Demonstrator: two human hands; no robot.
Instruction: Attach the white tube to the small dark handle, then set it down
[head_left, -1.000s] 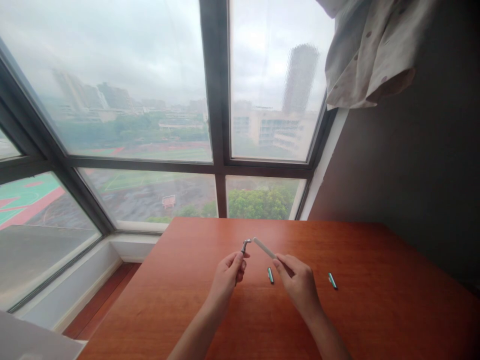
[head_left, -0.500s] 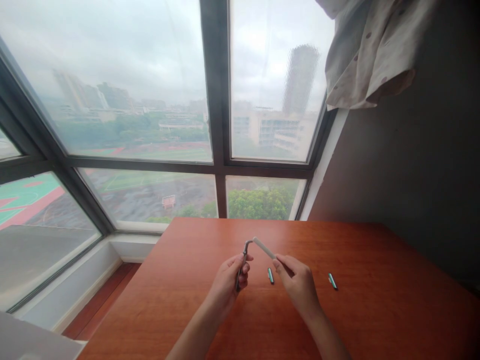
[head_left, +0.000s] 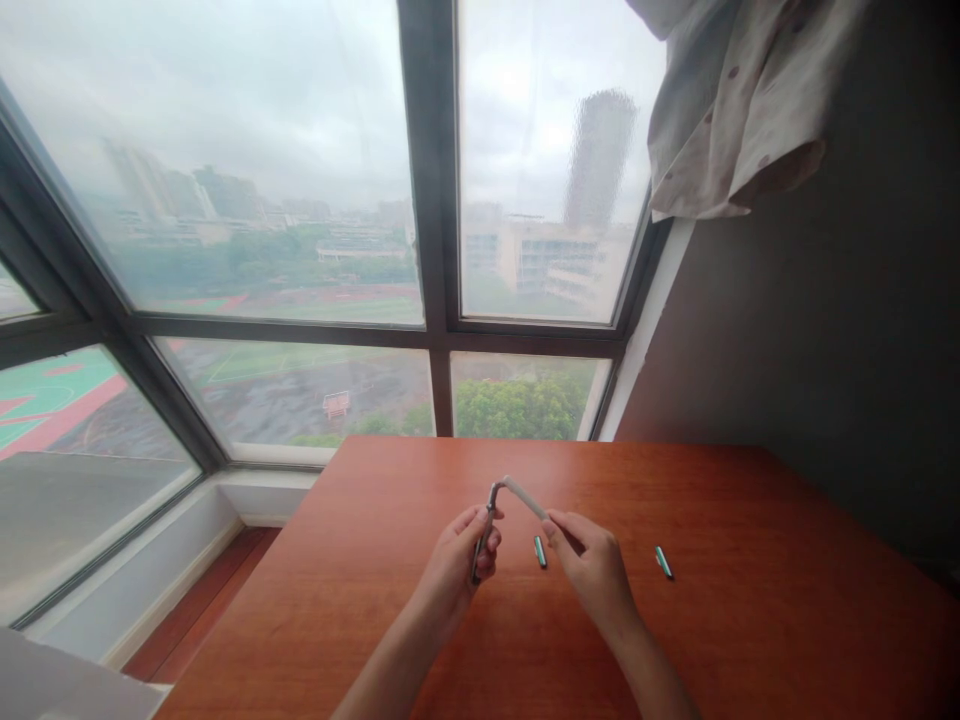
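Observation:
My left hand is closed around a thin dark metal piece with a hooked top end, held upright above the reddish wooden table. My right hand pinches a slim white rod that slants up and left. The rod's tip meets the hook of the metal piece. A small green cylinder lies on the table between my hands. A second green cylinder lies to the right of my right hand.
Large windows with dark frames stand behind the table's far edge. A dark wall runs along the right, with a pale spotted cloth hanging at the top. The table's left edge drops to a low sill and floor.
My left hand has slid its grip so more of the metal piece shows between its fingers. The rod's tip and the hook have come together. The right hand barely moved.

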